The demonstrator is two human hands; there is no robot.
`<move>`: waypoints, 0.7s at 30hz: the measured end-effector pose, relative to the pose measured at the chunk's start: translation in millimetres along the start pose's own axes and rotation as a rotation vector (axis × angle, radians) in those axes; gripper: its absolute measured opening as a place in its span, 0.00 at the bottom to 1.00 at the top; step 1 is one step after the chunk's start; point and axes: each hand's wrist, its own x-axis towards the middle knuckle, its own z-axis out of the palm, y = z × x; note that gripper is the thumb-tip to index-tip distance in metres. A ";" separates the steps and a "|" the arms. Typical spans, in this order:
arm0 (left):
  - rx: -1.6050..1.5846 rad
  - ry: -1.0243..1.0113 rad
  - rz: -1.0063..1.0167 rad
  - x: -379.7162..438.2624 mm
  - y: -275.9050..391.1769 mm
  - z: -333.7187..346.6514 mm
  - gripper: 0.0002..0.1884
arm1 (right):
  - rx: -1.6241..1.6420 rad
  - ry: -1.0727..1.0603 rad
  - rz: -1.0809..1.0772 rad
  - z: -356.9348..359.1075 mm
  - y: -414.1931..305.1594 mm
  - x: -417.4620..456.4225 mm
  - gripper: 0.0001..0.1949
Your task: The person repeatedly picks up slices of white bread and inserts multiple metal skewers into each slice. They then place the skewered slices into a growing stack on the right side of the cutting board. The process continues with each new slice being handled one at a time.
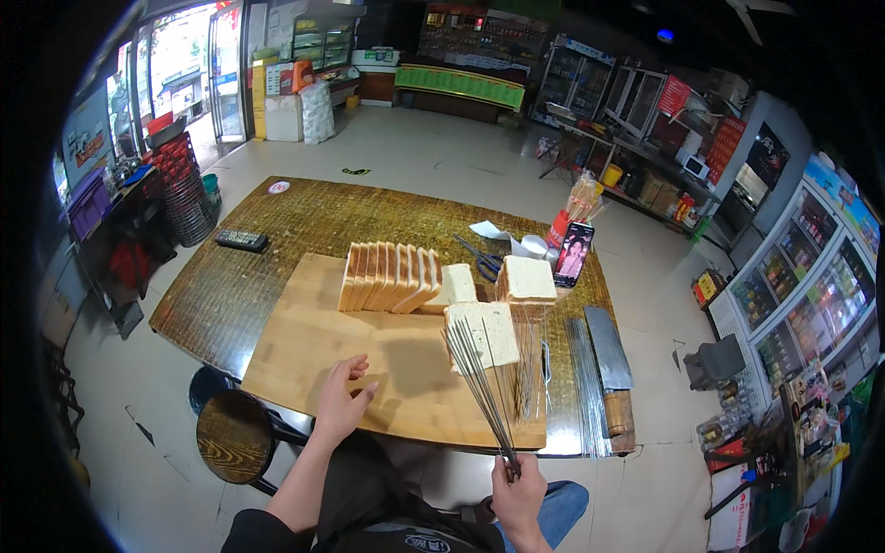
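My left hand [344, 401] hovers over the near part of a wooden cutting board [304, 345], fingers apart and holding nothing. In my right hand [518, 487], below the board's near edge, is a bundle of thin metal skewers [487, 394]. Their far ends cross in front of a white bread slice [494, 332] on the board; whether they touch it I cannot tell. More metal skewers [529, 373] lie just right of that slice. A leaning row of bread slices [387, 276] stands at the back of the board. Right of it are another slice [456, 282] and a stack of bread [529, 280].
Along the table's right side lie loose skewers [584, 387] and a cleaver [610, 349]. Behind the bread are scissors [487, 263], a paper roll [532, 245] and a propped phone [574, 254]. A remote control [242, 240] rests at left. A stool [235, 437] stands by the table.
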 end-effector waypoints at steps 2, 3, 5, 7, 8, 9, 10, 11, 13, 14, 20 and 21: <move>0.037 0.004 0.046 -0.1 -8.7 1.3 0.27 | 0.007 0.019 -0.016 -0.9 -1.2 6.5 0.11; 0.054 0.003 0.070 0.8 -10.0 2.6 0.26 | 0.009 0.030 -0.023 -2.2 -0.7 11.5 0.11; 0.042 -0.002 0.061 1.7 -8.5 4.0 0.26 | -0.018 0.053 -0.031 -6.0 -1.9 26.2 0.11; 0.041 0.000 0.062 1.0 -9.0 3.9 0.25 | -0.074 0.069 -0.030 -11.4 -7.5 47.8 0.10; 0.045 0.002 0.071 0.8 -10.4 3.7 0.25 | -0.075 0.074 -0.031 -13.4 -8.5 61.0 0.10; 0.049 0.006 0.078 0.5 -11.2 3.9 0.25 | -0.075 0.077 -0.033 -15.1 -10.0 75.6 0.10; 0.049 0.005 0.070 0.2 -9.3 4.4 0.25 | -0.057 0.083 -0.041 -17.6 -14.0 90.2 0.09; 0.049 0.004 0.062 -0.5 -6.1 4.1 0.24 | -0.093 0.082 -0.036 -19.4 -15.4 103.0 0.09; 0.065 0.009 0.073 0.1 -4.1 3.4 0.24 | -0.163 0.081 -0.031 -19.6 -15.4 125.7 0.08; 0.081 0.013 0.090 -0.2 -4.6 2.9 0.24 | -0.162 0.089 -0.038 -18.4 -14.4 134.0 0.09; 0.088 0.022 0.120 -1.0 -5.5 3.3 0.23 | -0.214 0.099 -0.030 -7.4 -7.1 157.4 0.10; 0.087 0.018 0.119 -1.0 -5.9 3.4 0.23 | -0.226 0.092 -0.028 -5.3 -5.6 158.0 0.09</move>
